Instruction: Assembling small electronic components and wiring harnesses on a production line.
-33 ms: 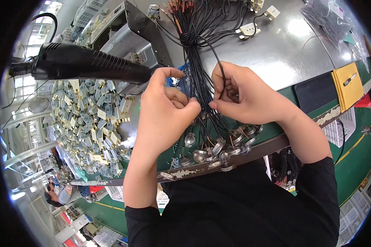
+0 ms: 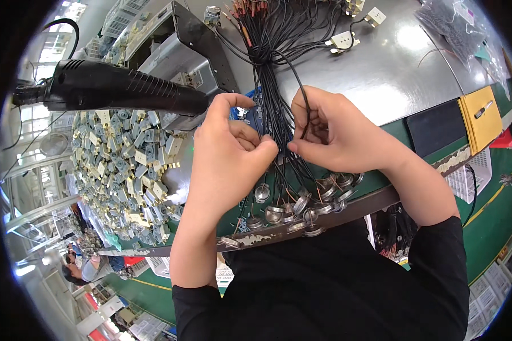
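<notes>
A bundle of thin black cables (image 2: pixel 271 94) runs toward me over the bench, gathered by a knot at its far part, with orange-tipped ends (image 2: pixel 249 14) beyond. Round silver metal parts (image 2: pixel 274 214) hang on its near ends at the bench edge. My right hand (image 2: pixel 347 136) is closed at the bundle's right side around one black cable (image 2: pixel 294 69) that loops out from the knot. My left hand (image 2: pixel 222 165) is at the bundle's left side, index finger arched out, thumb and other fingers pressed together; what they pinch is hidden.
On the left lie a large heap of grey and cream plug-like parts (image 2: pixel 122 170), a black ribbed tool (image 2: pixel 125 88) reaching in above it, and a metal box (image 2: pixel 182 57). On the right are a black flat pad (image 2: pixel 435 128), a yellow notebook (image 2: pixel 480 122) and a clear bag (image 2: pixel 455 40).
My right hand's fingers have shifted very slightly on the cable. Everything else stays in place.
</notes>
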`<state>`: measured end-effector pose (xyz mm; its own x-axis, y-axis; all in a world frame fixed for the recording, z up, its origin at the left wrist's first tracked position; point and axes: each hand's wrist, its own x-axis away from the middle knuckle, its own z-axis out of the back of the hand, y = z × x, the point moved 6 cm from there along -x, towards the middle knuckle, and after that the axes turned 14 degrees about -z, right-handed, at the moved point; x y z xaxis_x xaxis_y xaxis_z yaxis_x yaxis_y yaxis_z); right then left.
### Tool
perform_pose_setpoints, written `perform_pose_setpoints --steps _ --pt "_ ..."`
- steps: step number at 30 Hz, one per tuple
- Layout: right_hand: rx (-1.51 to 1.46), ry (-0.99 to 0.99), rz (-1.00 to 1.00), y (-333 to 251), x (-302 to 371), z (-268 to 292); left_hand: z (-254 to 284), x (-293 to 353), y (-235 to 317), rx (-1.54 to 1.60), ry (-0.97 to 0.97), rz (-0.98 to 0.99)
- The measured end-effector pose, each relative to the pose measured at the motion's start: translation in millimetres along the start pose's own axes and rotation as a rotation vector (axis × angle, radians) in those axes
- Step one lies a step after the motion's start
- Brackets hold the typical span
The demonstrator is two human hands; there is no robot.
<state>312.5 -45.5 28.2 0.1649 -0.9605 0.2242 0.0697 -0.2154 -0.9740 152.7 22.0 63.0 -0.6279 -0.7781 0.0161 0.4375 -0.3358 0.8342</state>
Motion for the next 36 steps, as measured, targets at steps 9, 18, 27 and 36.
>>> perform_pose_setpoints --steps 9,18,27,36 --pt "-0.015 -0.012 0.059 6 -3 -10 3 -6 3 -0.21 -0.142 -0.022" --pt "0.017 0.081 0.176 14 -5 -11 3 -21 7 -0.334 -0.306 -0.033" --pt "0.173 0.167 0.323 12 -2 -18 5 -28 12 -0.335 -0.288 -0.011" --pt "-0.131 0.077 0.175 9 -2 -2 18 -29 16 -0.156 -0.313 0.095"
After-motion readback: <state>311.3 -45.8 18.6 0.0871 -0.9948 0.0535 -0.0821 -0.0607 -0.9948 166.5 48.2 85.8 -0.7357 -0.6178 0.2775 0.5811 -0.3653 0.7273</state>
